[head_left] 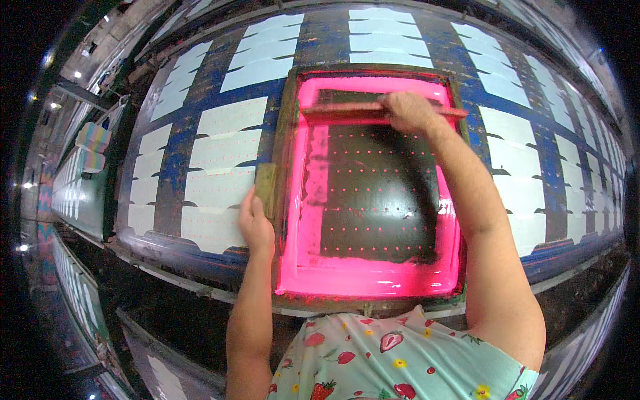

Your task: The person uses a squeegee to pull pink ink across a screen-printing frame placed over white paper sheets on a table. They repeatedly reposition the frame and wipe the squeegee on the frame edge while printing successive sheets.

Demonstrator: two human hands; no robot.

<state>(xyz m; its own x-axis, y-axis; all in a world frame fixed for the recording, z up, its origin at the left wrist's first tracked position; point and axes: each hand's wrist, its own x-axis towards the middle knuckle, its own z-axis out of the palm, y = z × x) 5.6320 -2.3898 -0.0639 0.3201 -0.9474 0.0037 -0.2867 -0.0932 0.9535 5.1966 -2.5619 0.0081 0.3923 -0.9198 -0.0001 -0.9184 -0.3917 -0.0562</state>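
A screen-printing frame (288,133) lies flat on the long table, its dark mesh (380,180) dotted with small pink marks. Bright pink ink (373,280) is pooled along the inner borders, thickest at the near end. My right hand (408,112) is closed over the top of a squeegee (347,111), which spans the frame near its far end. At the frame's left side, my left hand (257,223) holds a small wooden block (265,189) that sticks out beside the frame. Its fingers are partly hidden.
White cut fabric pieces (223,143) lie in columns on the blue-stained table (175,157); several near pieces on the left carry pink dots. More pieces (513,153) lie to the right. Stacked pastel-coloured bundles (92,148) stand at far left, by another table (87,193).
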